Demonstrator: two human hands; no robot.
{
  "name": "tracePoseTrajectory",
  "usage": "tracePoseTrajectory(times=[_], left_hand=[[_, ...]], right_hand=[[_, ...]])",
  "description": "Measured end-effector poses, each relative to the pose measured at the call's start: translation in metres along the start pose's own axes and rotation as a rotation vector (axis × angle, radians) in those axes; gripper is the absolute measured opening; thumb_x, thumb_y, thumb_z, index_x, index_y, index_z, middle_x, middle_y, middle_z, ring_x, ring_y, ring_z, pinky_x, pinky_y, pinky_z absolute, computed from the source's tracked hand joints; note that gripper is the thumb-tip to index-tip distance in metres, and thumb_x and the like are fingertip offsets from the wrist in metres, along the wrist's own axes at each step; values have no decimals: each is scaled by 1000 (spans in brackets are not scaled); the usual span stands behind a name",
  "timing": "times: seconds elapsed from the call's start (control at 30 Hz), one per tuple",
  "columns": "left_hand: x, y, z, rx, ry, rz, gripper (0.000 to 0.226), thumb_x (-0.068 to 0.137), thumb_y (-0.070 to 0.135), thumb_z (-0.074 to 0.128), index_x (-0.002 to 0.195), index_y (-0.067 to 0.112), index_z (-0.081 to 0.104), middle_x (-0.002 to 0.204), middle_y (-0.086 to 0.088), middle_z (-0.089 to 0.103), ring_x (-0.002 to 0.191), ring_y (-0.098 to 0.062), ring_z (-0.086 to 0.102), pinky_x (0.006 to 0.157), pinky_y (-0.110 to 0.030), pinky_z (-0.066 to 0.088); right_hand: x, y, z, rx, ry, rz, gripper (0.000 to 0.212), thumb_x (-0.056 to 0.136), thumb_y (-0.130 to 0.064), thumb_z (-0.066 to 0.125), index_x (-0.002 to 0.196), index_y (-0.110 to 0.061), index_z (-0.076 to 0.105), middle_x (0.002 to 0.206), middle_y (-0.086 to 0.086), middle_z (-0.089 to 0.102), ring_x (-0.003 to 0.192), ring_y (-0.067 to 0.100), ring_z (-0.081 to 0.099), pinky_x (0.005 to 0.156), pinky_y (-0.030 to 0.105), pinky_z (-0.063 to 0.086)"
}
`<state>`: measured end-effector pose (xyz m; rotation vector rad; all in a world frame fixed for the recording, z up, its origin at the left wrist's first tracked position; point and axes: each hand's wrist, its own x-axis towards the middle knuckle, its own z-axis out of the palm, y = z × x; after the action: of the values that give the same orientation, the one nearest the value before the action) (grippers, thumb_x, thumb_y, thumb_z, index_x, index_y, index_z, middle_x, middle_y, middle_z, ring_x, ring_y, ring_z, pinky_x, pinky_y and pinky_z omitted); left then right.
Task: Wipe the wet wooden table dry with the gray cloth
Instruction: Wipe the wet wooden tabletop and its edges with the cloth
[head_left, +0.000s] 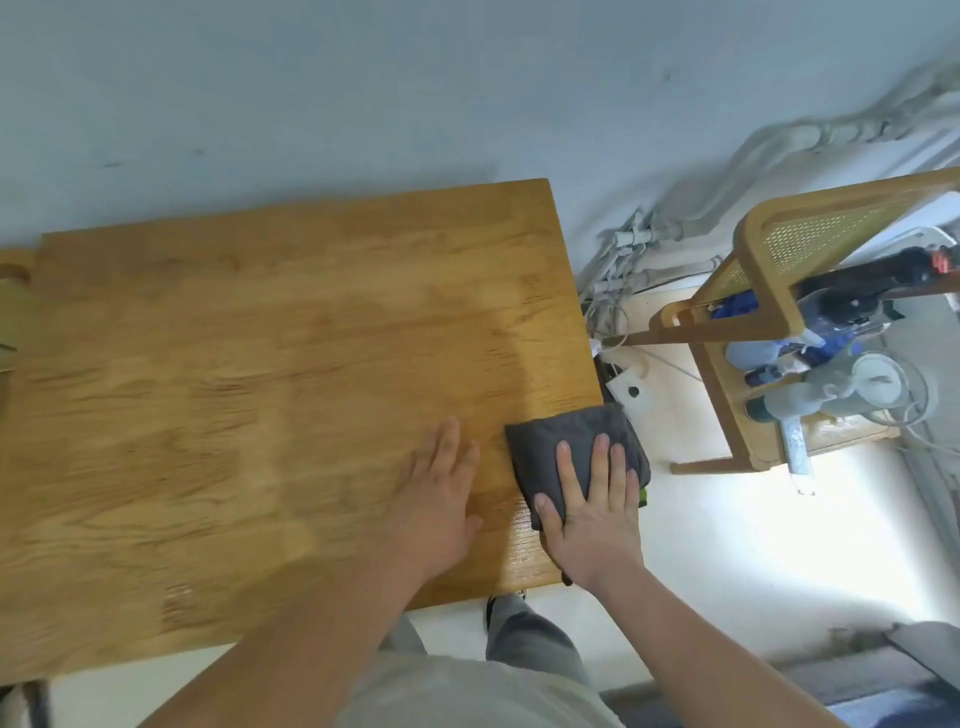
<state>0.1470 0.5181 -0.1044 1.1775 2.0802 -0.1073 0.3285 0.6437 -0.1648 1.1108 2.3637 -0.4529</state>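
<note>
The folded gray cloth (556, 441) lies at the right edge of the wooden table (260, 364), close to the near right corner, and its far right side hangs a little over the edge. The right hand (592, 514) presses flat on top of it, fingers (602, 467) straight and slightly spread, thumb along the cloth's left side; nothing is pinched or gripped, the palm just bears down. The left hand (441, 504) lies just beside the cloth on the bare wood, also flat with fingers straight and holding nothing; it is blurred. The strip of tabletop (524, 551) by the right wrist looks glossy, though whether that is water cannot be told. The far edge of the table meets a pale blue-gray wall (363, 93).

To the right, well apart from the table, a wooden chair with a woven cane back (769, 291) stands on the white floor (753, 545), with blue and gray objects piled on it, too blurred to name. Gray cables (623, 260) run along the foot of the wall between table and chair. Below the near table edge a leg in gray trousers (524, 639) and a dark shoe (491, 613) show
</note>
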Motion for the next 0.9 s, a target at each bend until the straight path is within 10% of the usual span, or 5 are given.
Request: tracePoseTrajectory(times=[0.17,0.33,0.47,0.67,0.9], left_hand=[[-18,-27,4,0,-30,85,84,104,42,50,164,26,-7,166,-1,-33,156,-23,-21,128,-45,-1],[-38,-103,-6,12,-55,96,80,105,39,46,164,20,-5,169,-5,-23,158,-24,-14,129,-44,3],[-48,-167,-18,29,-27,48,81,105,36,47,164,18,-4,171,-7,-19,158,-25,-14,129,-42,2],[-44,-224,-37,-48,22,11,79,104,38,47,164,18,-1,172,-8,-13,158,-27,-10,129,-45,5],[-16,-254,-57,-101,85,-85,79,105,38,45,164,17,-3,170,-8,-20,158,-26,-12,129,-42,5]], right_hand=[[-41,-33,34,182,-14,234,75,101,-65,12,165,-29,-1,169,26,2,156,37,-3,122,48,-13],[-48,-135,44,245,-32,399,83,87,-74,-9,152,-28,-36,150,18,-53,149,38,-36,115,49,-29],[-38,-219,42,207,-113,293,80,99,-69,5,150,-27,-40,151,21,-53,146,40,-41,121,55,-21],[-9,-278,20,109,-193,82,83,76,-76,-25,141,-31,-49,142,17,-62,140,38,-49,117,56,-27],[81,-297,-43,-94,-286,-41,82,97,-74,10,139,-33,-48,142,16,-61,140,37,-49,120,56,-23]])
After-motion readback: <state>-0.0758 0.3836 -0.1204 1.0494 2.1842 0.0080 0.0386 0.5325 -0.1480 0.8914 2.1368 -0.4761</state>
